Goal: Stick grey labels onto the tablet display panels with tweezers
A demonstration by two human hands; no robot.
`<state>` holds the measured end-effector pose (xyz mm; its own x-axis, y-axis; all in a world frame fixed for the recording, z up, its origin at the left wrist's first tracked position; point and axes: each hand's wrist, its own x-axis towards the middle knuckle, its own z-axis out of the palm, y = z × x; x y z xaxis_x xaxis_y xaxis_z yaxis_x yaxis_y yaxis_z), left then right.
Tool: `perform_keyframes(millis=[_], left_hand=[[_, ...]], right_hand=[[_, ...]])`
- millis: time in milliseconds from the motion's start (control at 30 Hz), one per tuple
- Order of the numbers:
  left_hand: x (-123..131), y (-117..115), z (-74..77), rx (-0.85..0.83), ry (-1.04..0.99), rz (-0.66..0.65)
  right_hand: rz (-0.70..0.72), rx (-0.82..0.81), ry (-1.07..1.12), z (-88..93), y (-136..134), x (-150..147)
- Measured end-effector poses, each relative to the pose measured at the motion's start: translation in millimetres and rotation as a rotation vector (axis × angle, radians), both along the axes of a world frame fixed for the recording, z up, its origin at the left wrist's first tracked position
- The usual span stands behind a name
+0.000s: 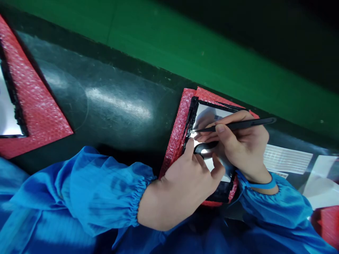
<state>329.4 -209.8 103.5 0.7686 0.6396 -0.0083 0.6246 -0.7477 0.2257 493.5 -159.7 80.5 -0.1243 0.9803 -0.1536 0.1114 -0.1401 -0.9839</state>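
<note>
A black-framed panel (205, 113) with a shiny reflective face lies on a red bubble-wrap sheet (177, 130) on the dark bench. My right hand (242, 146) pinches black tweezers (238, 125), whose tip touches the panel near its left edge. My left hand (182, 188) rests on the panel's near side, its fingers curled around a small black curved piece (205, 146) and its forefinger against the frame. Both arms wear blue sleeves.
A second red bubble-wrap sheet (31, 102) with another framed panel (7, 109) lies at the far left. White sheets with printed strips (288, 158) sit at the right. A green surface (212, 53) runs along the bench's far edge. A dark bench top (106, 98) separates the sheets.
</note>
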Motion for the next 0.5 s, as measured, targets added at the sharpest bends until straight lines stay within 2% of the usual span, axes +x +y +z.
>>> perform_keyframes(millis=[500], left_hand=[[0.5,-0.1,-4.3,0.050,-0.060,0.061]], right_hand=[[0.006,-0.050,-0.053,0.0,-0.1,1.6]])
